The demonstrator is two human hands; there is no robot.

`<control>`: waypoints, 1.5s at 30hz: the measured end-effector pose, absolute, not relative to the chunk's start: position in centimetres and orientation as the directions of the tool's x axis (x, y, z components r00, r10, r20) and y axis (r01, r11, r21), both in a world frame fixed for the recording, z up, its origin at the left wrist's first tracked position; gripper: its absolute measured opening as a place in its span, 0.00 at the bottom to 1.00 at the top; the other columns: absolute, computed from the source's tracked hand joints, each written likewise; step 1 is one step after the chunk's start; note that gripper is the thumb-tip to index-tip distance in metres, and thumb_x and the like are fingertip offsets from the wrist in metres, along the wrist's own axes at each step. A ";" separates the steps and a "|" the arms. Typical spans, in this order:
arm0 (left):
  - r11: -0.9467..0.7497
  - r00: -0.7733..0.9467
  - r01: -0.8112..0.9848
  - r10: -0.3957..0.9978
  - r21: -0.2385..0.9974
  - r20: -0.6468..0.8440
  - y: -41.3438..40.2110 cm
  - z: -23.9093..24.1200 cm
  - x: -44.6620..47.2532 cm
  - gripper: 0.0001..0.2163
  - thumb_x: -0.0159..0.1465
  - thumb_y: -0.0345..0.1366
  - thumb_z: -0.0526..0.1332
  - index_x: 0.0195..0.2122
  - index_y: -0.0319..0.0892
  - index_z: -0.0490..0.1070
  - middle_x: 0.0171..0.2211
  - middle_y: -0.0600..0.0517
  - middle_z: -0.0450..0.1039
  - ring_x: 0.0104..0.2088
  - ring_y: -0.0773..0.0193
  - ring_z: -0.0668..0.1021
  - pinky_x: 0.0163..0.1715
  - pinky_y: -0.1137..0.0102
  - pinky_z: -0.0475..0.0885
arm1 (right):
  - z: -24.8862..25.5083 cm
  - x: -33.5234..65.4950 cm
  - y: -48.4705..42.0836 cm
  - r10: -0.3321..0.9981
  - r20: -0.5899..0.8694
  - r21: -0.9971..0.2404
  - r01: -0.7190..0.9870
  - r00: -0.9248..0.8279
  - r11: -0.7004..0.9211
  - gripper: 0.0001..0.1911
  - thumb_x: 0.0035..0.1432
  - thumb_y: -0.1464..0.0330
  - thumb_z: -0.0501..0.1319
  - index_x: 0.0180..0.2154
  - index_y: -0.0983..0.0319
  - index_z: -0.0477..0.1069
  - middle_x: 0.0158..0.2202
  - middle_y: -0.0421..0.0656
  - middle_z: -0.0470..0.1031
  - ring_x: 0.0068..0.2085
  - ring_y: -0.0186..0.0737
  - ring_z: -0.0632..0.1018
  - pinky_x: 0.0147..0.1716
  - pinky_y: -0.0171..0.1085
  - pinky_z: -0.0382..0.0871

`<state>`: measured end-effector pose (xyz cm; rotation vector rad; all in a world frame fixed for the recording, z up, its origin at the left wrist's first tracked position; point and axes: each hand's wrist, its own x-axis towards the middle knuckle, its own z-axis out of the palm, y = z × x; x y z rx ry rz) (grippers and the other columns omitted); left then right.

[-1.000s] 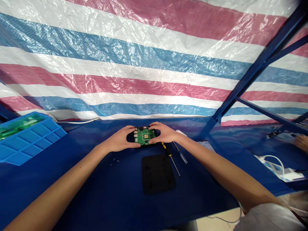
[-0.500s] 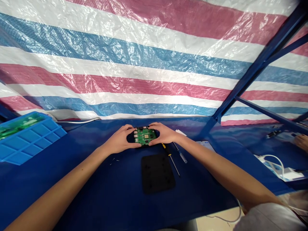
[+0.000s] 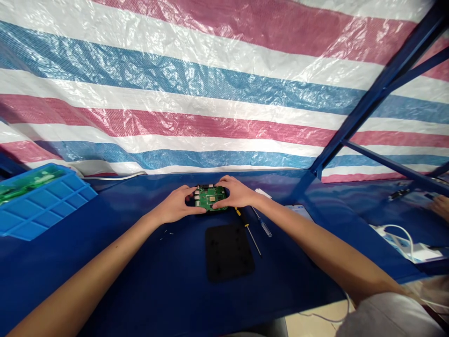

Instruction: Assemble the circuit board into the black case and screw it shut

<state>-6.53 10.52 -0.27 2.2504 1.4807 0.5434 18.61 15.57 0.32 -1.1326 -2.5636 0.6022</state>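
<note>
A green circuit board (image 3: 210, 197) with silver ports on its left side lies in a dark case, between my two hands. My left hand (image 3: 176, 205) grips the left edge, thumb along the near corner and fingers at the far corner. On the right side my right hand (image 3: 235, 193) holds the board, its thumb lying over the board's near right part and its fingers at the far edge. Nearer to me a flat black cover (image 3: 229, 252) rests on the blue table. Beside it lie a yellow-and-black screwdriver (image 3: 248, 227) and a screwdriver with a clear handle (image 3: 265, 229).
A blue plastic bin (image 3: 45, 201) with green things inside stands at the left. Tiny screws (image 3: 169, 232) lie near my left wrist. A phone-like flat object (image 3: 299, 211) is beyond my right forearm. At the far right are another person's hand (image 3: 440, 206) and a white cable (image 3: 403, 230).
My right thumb has moved left, further over the face of the circuit board. My left hand keeps nearly the same hold, and the board stays in place.
</note>
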 end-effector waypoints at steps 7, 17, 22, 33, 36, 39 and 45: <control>-0.327 0.289 0.759 0.944 0.563 0.159 11.3 -1.3 -6.7 0.22 0.60 0.57 0.59 0.43 0.46 0.79 0.32 0.51 0.74 0.31 0.58 0.76 0.34 0.65 0.72 | -0.4 17.7 16.7 0.771 0.169 -0.466 0.639 -0.614 0.612 0.24 0.58 0.54 0.66 0.51 0.59 0.73 0.50 0.49 0.72 0.54 0.53 0.73 0.54 0.50 0.68; -0.350 0.282 0.745 0.937 0.568 0.208 11.1 -1.7 -6.5 0.20 0.63 0.54 0.58 0.42 0.44 0.77 0.32 0.51 0.74 0.29 0.60 0.75 0.32 0.66 0.71 | -1.7 16.4 18.3 0.778 0.277 -0.479 0.620 -0.564 0.621 0.09 0.61 0.63 0.64 0.41 0.59 0.79 0.42 0.47 0.77 0.47 0.49 0.76 0.48 0.46 0.70; -0.413 0.335 0.728 0.911 0.548 0.242 10.9 -1.4 -6.1 0.17 0.65 0.51 0.58 0.42 0.43 0.75 0.33 0.51 0.72 0.30 0.60 0.75 0.35 0.66 0.70 | -1.6 16.1 18.4 0.775 0.325 -0.512 0.588 -0.542 0.627 0.06 0.63 0.69 0.62 0.36 0.62 0.79 0.39 0.48 0.78 0.45 0.46 0.77 0.46 0.43 0.70; -0.412 0.327 0.659 0.910 0.630 0.253 11.0 -0.3 -5.6 0.15 0.62 0.51 0.62 0.38 0.44 0.74 0.29 0.54 0.73 0.28 0.62 0.74 0.32 0.68 0.69 | -1.6 16.8 18.1 0.786 0.299 -0.644 0.494 -0.541 0.584 0.06 0.57 0.69 0.65 0.38 0.61 0.77 0.41 0.44 0.81 0.43 0.43 0.80 0.44 0.40 0.71; -0.357 0.262 0.624 0.934 0.695 0.244 11.1 -0.3 -5.3 0.16 0.60 0.51 0.64 0.38 0.43 0.74 0.27 0.55 0.74 0.27 0.63 0.75 0.32 0.68 0.69 | -1.6 16.6 18.2 0.808 0.289 -0.683 0.481 -0.513 0.549 0.04 0.58 0.69 0.64 0.36 0.61 0.77 0.39 0.44 0.81 0.42 0.43 0.81 0.44 0.41 0.72; -0.293 0.184 0.565 0.956 0.772 0.228 11.3 -0.1 -5.2 0.18 0.57 0.51 0.67 0.39 0.42 0.75 0.26 0.55 0.74 0.27 0.63 0.76 0.31 0.68 0.70 | -1.4 16.3 18.3 0.827 0.277 -0.706 0.481 -0.489 0.520 0.06 0.60 0.67 0.63 0.37 0.61 0.78 0.40 0.45 0.81 0.44 0.44 0.80 0.46 0.42 0.72; -0.172 0.074 0.378 0.985 0.910 0.155 11.3 1.3 -5.7 0.24 0.51 0.53 0.70 0.42 0.40 0.76 0.29 0.52 0.78 0.30 0.61 0.79 0.34 0.66 0.75 | -0.1 17.4 17.3 0.805 0.169 -0.721 0.486 -0.568 0.494 0.39 0.46 0.46 0.70 0.57 0.58 0.71 0.58 0.49 0.72 0.57 0.56 0.74 0.55 0.51 0.69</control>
